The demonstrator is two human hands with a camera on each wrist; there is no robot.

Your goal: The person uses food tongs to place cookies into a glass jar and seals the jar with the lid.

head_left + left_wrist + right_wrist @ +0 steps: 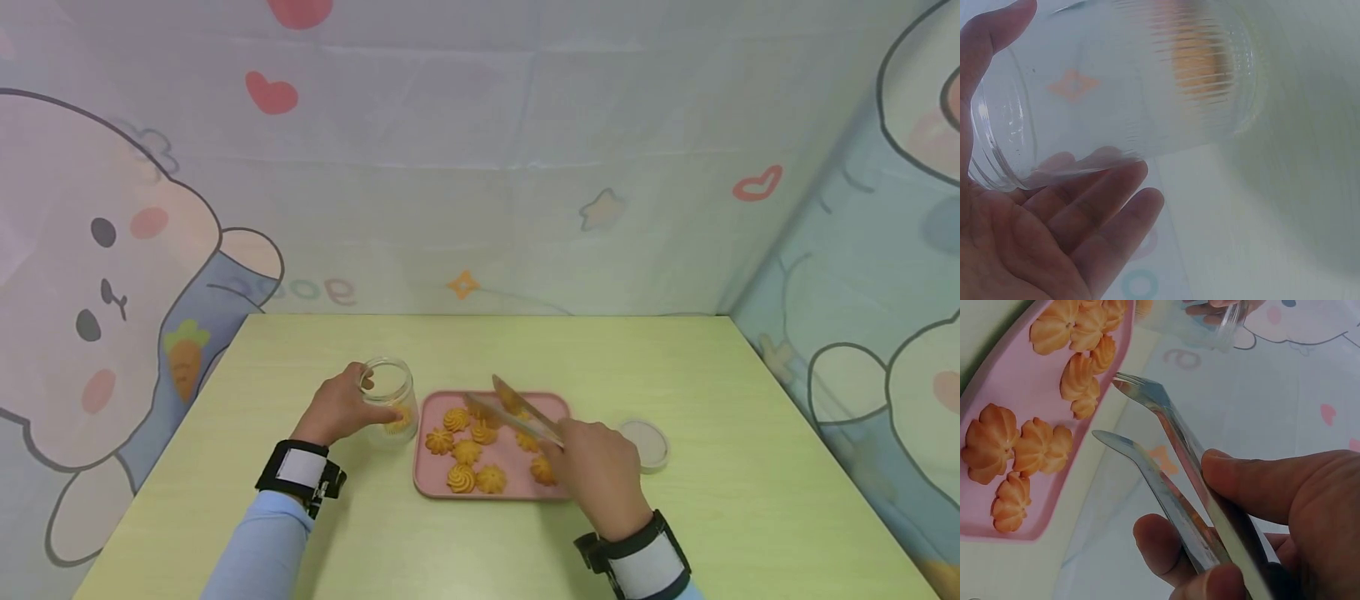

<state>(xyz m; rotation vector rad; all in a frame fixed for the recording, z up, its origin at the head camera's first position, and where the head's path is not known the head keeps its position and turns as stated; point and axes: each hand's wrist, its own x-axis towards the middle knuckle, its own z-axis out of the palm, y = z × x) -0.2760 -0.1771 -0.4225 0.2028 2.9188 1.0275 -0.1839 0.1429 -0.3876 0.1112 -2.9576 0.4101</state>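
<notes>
Standing on the table left of the tray, a clear glass jar (pixel 387 385) is held by my left hand (pixel 345 408), thumb on one side and fingers on the other. A golden piped cookie (pixel 1197 59) lies at the jar's bottom. My right hand (pixel 602 475) grips metal tongs (pixel 1172 434) between thumb and fingers. The tongs' tips are apart, with nothing between them, above a pink tray (pixel 517 471). Several swirled cookies (pixel 467 452) lie on the tray; my right hand and the tongs partly cover its right side in the head view.
A round whitish lid (pixel 645 446) lies on the table right of the tray, beside my right hand. The pale yellow table (pixel 360 533) ends at a cartoon-printed backdrop (pixel 487 208) behind it and at the sides.
</notes>
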